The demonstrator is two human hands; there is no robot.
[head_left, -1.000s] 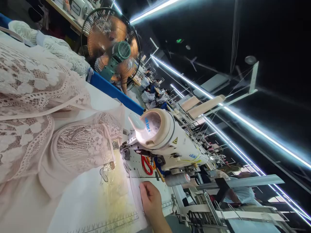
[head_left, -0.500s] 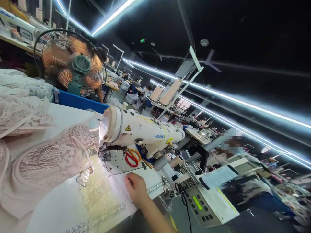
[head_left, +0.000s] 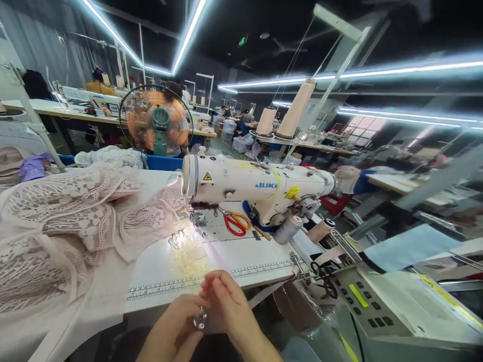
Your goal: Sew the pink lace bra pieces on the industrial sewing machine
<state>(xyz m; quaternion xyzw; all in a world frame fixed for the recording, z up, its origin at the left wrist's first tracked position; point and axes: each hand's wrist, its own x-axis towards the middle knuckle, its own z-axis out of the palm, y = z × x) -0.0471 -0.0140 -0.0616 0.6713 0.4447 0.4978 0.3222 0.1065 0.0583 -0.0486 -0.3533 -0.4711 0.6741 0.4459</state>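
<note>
My left hand (head_left: pixel 175 322) is at the bottom centre, just off the table's front edge, with its fingers closed on a small shiny metal piece (head_left: pixel 199 319). Right beside it is my right hand (head_left: pixel 230 301), fingers pressed together near the fingertips of my left hand; what they hold, if anything, is too small to tell. Beyond both hands stands a white sewing machine (head_left: pixel 241 183), its lamp lighting the bed. Pale pink lace garments (head_left: pixel 86 216) lie on the white table (head_left: pixel 151 271) to the left.
Red and orange-handled scissors (head_left: pixel 236 223) lie on the machine bed. Thread spools (head_left: pixel 289 230) stand to its right, near a control box (head_left: pixel 373 301). Behind are a round fan (head_left: pixel 160 118) and large thread cones (head_left: pixel 296 110). People sit further back.
The view has turned left and levelled. My left hand has come into view with the metal piece, and my right hand has moved from the table top to the front edge beside it.
</note>
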